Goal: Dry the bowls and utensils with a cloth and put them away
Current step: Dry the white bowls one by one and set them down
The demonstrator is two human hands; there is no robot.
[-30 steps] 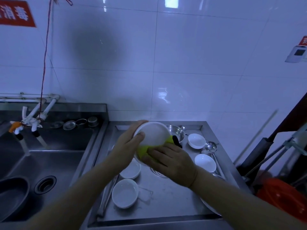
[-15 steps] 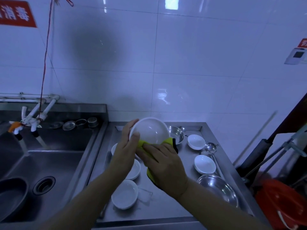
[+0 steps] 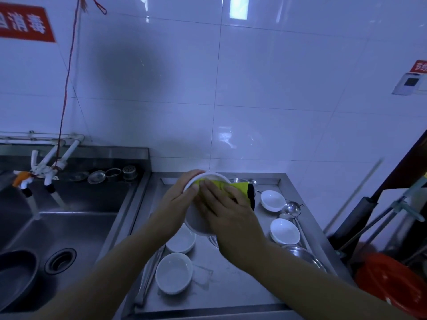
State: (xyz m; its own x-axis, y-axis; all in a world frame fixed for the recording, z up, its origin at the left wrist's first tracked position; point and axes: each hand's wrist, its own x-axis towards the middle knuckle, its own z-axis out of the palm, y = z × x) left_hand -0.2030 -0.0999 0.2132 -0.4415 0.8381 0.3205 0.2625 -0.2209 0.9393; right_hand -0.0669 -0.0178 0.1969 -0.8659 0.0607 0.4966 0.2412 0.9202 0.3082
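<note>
In the head view, a white bowl (image 3: pixel 203 205) is held tilted above the middle of the steel counter (image 3: pixel 231 285), gripped at its far-left rim by the left hand (image 3: pixel 178 205). A yellow cloth (image 3: pixel 227 185) is pressed into it under the right hand (image 3: pixel 227 215), fingers fairly straight. The rim should be turned steadily while the cloth is swept round. On the red sign (image 3: pixel 23 25), "消毒" is read.

A commercial kitchen's washing-up area: white tiled wall (image 3: pixel 265 100) with a red Chinese sign (image 3: pixel 25 25), a deep stainless sink (image 3: pixel 69 227) with wall taps (image 3: pixel 46 167), and beside it a steel draining table (image 3: pixel 233 287) carrying small white dishes (image 3: pixel 173 273).
</note>
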